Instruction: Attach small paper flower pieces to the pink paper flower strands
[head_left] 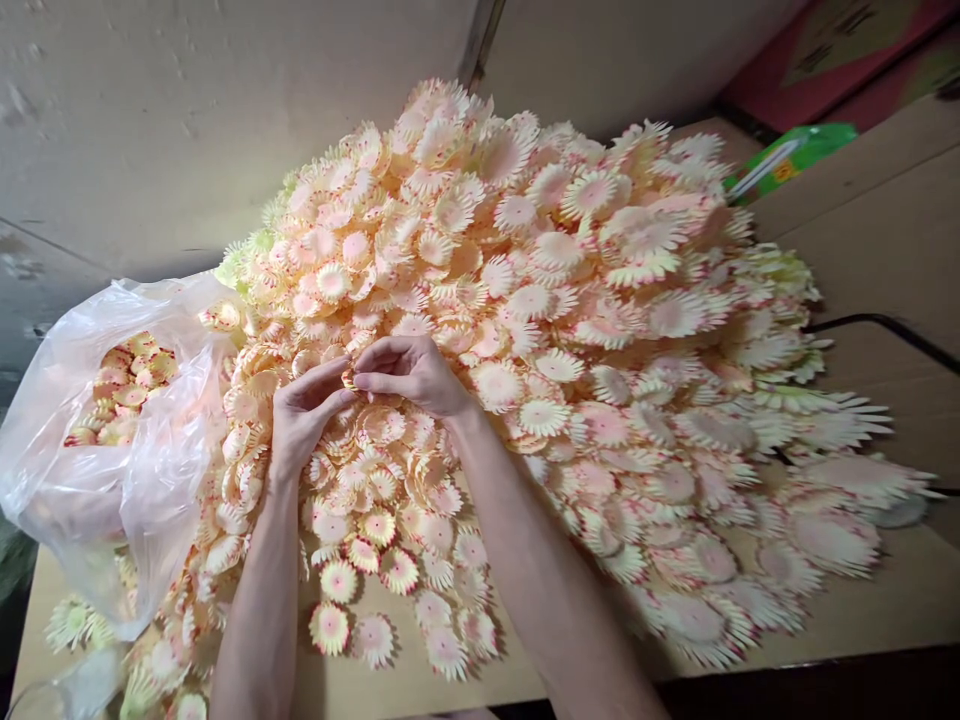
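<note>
My left hand (306, 405) and my right hand (416, 378) meet just left of the middle of the view, above a large heap of fabric-like flower petal discs (525, 300). Between their pinched fingertips is a small yellow, red-edged flower piece (349, 379), mostly hidden by the fingers. The discs are pale cream and pink with fringed edges, in several sizes. Below my hands, loose petal discs with red tips (329, 628) lie on the table (360, 690).
At the left, a clear plastic bag (169, 470) stands open with small curled flower pieces (131, 385) inside. A cardboard panel (877, 220) rises at the right, near a green packet (795, 160) and a black cable (892, 325). A wall (225, 110) stands behind the heap.
</note>
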